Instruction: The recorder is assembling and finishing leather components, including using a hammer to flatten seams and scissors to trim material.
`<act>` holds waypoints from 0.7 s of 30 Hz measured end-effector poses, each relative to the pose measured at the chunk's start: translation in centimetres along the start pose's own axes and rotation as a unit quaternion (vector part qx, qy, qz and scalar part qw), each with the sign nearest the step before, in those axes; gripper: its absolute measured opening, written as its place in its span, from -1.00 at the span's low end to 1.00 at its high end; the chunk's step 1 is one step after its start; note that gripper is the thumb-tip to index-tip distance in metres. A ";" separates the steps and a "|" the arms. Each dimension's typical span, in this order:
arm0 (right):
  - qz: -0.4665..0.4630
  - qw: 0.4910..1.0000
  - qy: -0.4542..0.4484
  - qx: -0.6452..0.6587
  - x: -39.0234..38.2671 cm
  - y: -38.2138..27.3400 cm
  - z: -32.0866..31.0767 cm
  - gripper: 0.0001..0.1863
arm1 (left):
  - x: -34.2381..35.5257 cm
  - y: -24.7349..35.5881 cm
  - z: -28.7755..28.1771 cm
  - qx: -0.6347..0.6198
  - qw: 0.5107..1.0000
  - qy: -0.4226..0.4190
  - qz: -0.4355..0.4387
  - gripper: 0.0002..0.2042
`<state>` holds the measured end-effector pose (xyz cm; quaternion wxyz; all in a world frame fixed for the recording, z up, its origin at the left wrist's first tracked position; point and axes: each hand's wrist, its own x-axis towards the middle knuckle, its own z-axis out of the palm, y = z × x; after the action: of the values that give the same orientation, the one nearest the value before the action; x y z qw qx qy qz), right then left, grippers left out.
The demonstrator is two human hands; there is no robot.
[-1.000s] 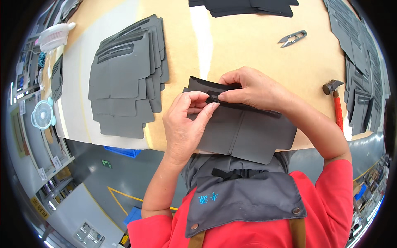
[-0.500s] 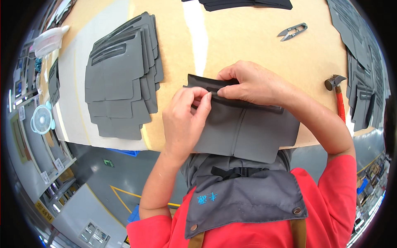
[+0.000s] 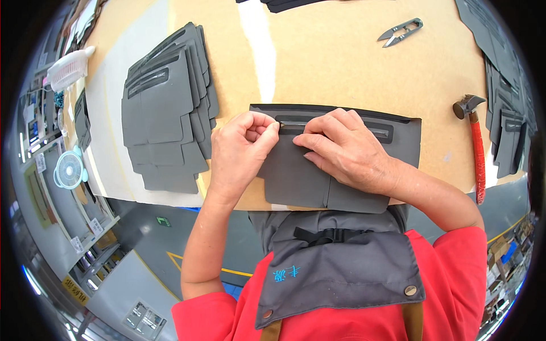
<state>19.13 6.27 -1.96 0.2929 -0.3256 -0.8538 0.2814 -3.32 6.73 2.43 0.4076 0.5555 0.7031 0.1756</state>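
A dark grey flat panel (image 3: 296, 182), with a black top edge and a long black-framed slot (image 3: 375, 132), lies at the table's front edge. It looks like a sheet of leather or coated fabric. My left hand (image 3: 242, 150) is closed in a pinch at the slot's left end; whatever is between its fingertips is too small to make out. Across the panel's middle, my right hand (image 3: 347, 150) holds it down with bent fingers, its fingertips just below the slot. That hand covers part of the slot.
On the left stands a fanned stack of similar grey panels (image 3: 162, 113). Thread snips (image 3: 401, 32) lie at the far right. A red-handled hammer (image 3: 476, 150) sits to the right, beside more stacked panels (image 3: 503, 85). A pink-white basket (image 3: 68, 69) and small fan (image 3: 70, 169) are far left.
The panel, folded up along its slot before, now lies flat with its face showing. My right hand has come down from its top edge onto its middle. My left hand stays pinched near the slot.
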 end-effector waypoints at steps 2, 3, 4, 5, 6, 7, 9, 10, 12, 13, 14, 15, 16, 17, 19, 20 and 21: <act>-0.007 1.000 0.009 -0.002 -0.1 0.0 0.1 -0.56 | 0.1 0.2 0.0 0.004 1.000 0.001 -0.007 -0.87; -0.006 1.000 0.011 0.000 -0.1 0.1 0.2 -0.56 | 0.0 0.3 0.0 0.004 1.000 0.005 -0.015 -0.87; -0.006 1.000 0.012 0.001 -0.2 0.1 0.3 -0.56 | 0.1 0.4 0.0 0.007 1.000 0.004 -0.015 -0.87; -0.007 1.000 0.011 0.003 -0.2 0.1 0.3 -0.56 | 0.1 0.5 0.0 0.013 1.000 0.008 -0.017 -0.87; -0.007 1.000 0.013 0.004 -0.2 0.2 0.3 -0.56 | 0.1 0.6 0.1 0.020 1.000 0.013 -0.019 -0.87; -0.011 1.000 0.017 0.003 -0.1 0.2 0.3 -0.63 | 0.1 0.6 0.1 0.021 1.000 0.012 -0.019 -0.87; -0.019 1.000 0.021 -0.002 -0.1 0.1 0.3 -0.69 | -0.1 0.7 0.1 0.029 0.999 0.019 -0.012 -0.88; -0.021 1.000 0.020 -0.006 -0.1 0.0 0.3 -0.68 | -0.2 0.7 0.2 0.028 0.999 0.020 -0.010 -0.88; -0.022 1.000 0.020 -0.007 -0.1 0.1 0.3 -0.67 | -0.3 0.9 0.4 0.040 0.998 0.035 0.027 -0.89; -0.022 1.000 0.017 -0.009 -0.1 0.1 0.3 -0.67 | -0.3 0.9 0.4 0.040 0.998 0.036 0.027 -0.89; -0.021 1.000 0.015 -0.011 -0.1 0.1 0.3 -0.67 | -0.2 0.8 0.5 0.045 0.998 0.037 0.035 -0.90; -0.022 1.000 0.016 -0.011 -0.1 0.2 0.3 -0.67 | -0.2 0.8 0.5 0.050 0.997 0.039 0.043 -0.91; -0.024 0.999 0.020 -0.012 -0.1 0.2 0.4 -0.68 | -0.2 0.9 0.4 0.051 0.997 0.040 0.043 -0.91; -0.026 0.999 0.023 -0.013 -0.1 0.2 0.4 -0.69 | -0.2 1.0 0.3 0.057 0.997 0.033 0.033 -0.90; -0.026 0.999 0.022 -0.016 0.0 0.2 0.5 -0.70 | -0.1 0.8 0.2 0.064 0.997 0.028 0.024 -0.89; -0.025 0.999 0.021 -0.019 0.0 0.2 0.4 -0.71 | 0.1 0.3 0.2 0.020 0.999 0.030 0.008 -0.88; -0.027 0.999 0.021 -0.020 -0.1 0.1 0.4 -0.71 | 0.2 0.0 0.2 -0.024 0.999 0.031 -0.008 -0.86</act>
<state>18.96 6.20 -2.30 0.3114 -0.3142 -0.8614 0.2498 -3.20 6.86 2.29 0.4007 0.5342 0.7152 0.2064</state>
